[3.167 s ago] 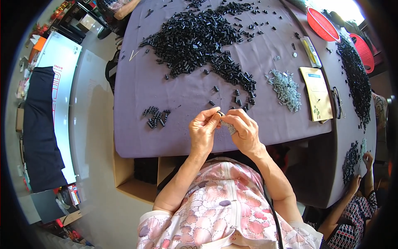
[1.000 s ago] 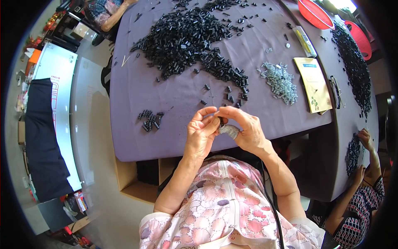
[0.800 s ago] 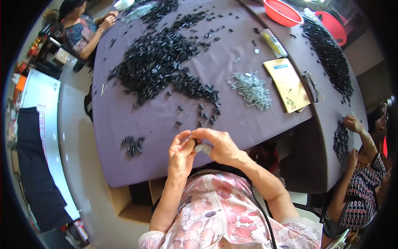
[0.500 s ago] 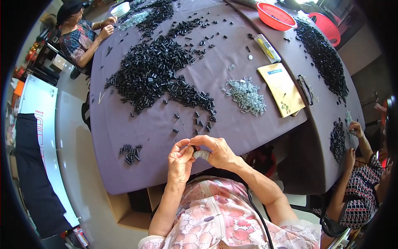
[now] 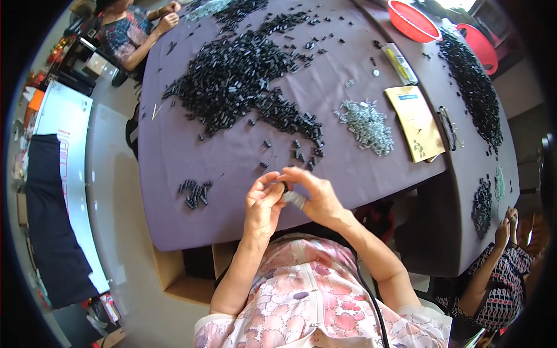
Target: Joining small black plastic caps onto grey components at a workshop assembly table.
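Note:
Just past the table's near edge, my left hand (image 5: 262, 209) and my right hand (image 5: 320, 197) meet with fingertips pinched together. Between them is a small black plastic piece (image 5: 285, 187), partly covered by the fingers and gripped by the left thumb and fingers. A clump of small clear pieces (image 5: 295, 199) shows at my right hand, tucked against its curled fingers. Ahead lies a large heap of black plastic pieces (image 5: 232, 69). To its right is a smaller pile of clear pieces (image 5: 366, 127). A little group of black pieces (image 5: 196, 194) lies to the left.
A yellow booklet (image 5: 415, 124), glasses (image 5: 447, 129) and a clear-lidded box (image 5: 400, 64) lie on the purple-grey tablecloth (image 5: 191, 232). A red basket (image 5: 413, 22) stands at the far right. Two other people sit at the left (image 5: 130, 37) and right (image 5: 496, 278).
My view has shifted, so the tabletop things sit further right and higher. Both hands stay together with the black piece and the clear pieces. The person at right has drawn their hands together.

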Demonstrator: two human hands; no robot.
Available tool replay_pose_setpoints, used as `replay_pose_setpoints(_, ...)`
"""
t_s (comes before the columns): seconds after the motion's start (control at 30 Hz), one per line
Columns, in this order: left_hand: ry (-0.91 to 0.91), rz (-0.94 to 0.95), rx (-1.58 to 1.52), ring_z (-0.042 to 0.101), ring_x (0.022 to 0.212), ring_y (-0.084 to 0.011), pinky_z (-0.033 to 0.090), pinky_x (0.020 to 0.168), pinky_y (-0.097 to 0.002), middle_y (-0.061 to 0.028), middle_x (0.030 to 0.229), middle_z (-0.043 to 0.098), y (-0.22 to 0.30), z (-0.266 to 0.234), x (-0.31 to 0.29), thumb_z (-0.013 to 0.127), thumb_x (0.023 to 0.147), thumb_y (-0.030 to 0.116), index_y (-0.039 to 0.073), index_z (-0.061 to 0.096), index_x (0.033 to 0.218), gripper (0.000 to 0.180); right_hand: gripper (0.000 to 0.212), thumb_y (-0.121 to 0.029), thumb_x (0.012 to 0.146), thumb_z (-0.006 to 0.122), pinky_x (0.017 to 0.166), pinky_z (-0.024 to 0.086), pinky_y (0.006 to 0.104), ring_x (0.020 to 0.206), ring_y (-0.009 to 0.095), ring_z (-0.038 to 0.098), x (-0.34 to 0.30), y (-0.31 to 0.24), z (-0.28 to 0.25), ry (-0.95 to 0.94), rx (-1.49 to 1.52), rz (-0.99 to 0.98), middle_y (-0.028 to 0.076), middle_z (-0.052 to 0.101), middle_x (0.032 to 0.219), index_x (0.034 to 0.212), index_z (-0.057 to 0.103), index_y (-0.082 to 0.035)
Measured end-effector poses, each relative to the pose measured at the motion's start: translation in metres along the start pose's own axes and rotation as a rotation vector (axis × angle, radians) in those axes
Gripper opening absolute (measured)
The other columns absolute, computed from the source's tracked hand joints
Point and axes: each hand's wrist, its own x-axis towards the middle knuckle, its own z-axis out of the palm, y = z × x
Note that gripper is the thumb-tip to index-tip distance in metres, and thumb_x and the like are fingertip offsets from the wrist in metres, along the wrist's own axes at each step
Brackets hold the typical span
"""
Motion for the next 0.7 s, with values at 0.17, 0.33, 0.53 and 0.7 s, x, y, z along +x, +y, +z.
replay_pose_setpoints(0.17, 0.045, 0.08, 0.176, 0.06, 0.071, -0.0104, 0.042, 0.052, -0.0174, -0.0071, 0.084, 0.063, 0.01, -0.012, -0.007, 0.063, 0.083, -0.002, 0.001, 0.057, 0.105, 0.023, 0.028, -0.009, 0.071, 0.07, 0.073, 0.05, 0.0391, 0.085, 0.034, 0.061, -0.001, 0.009, -0.031, 0.036, -0.279, -0.007, 0.013, 0.062, 0.093, 0.098, 0.062, -0.005)
replay_pose_setpoints(0.33, 0.085, 0.245, 0.5, 0.058, 0.069, -0.0073, 0.043, 0.056, -0.0174, -0.0035, 0.077, 0.062, 0.024, -0.036, -0.005, 0.067, 0.082, 0.0, 0.0, 0.061, 0.096, 0.015, 0.019, 0.005, 0.074, 0.055, 0.064, 0.048, 0.038, 0.076, 0.032, 0.06, 0.03, 0.037, -0.079, 0.241, -0.674, 0.152, 0.012, 0.058, 0.082, 0.09, 0.06, -0.004)
replay_pose_setpoints(0.53, 0.345, 0.611, 1.229, 0.054, 0.062, -0.012, 0.045, 0.059, -0.0263, -0.004, 0.075, 0.061, 0.049, -0.052, -0.014, 0.068, 0.078, 0.005, 0.003, 0.063, 0.092, 0.015, 0.024, 0.002, 0.072, 0.056, 0.069, 0.049, 0.043, 0.085, 0.033, 0.06, 0.057, 0.064, -0.089, 0.167, -0.918, 0.294, 0.011, 0.057, 0.093, 0.095, 0.058, -0.007)
replay_pose_setpoints(0.7, 0.419, 0.808, 1.499, 0.055, 0.07, -0.024, 0.046, 0.063, -0.0344, -0.0084, 0.077, 0.058, 0.07, -0.072, -0.014, 0.067, 0.078, 0.005, 0.003, 0.062, 0.088, 0.011, 0.022, 0.001, 0.074, 0.057, 0.072, 0.049, 0.0418, 0.088, 0.031, 0.061, 0.062, 0.065, -0.093, 0.106, -0.996, 0.286, 0.01, 0.058, 0.096, 0.093, 0.059, -0.008)
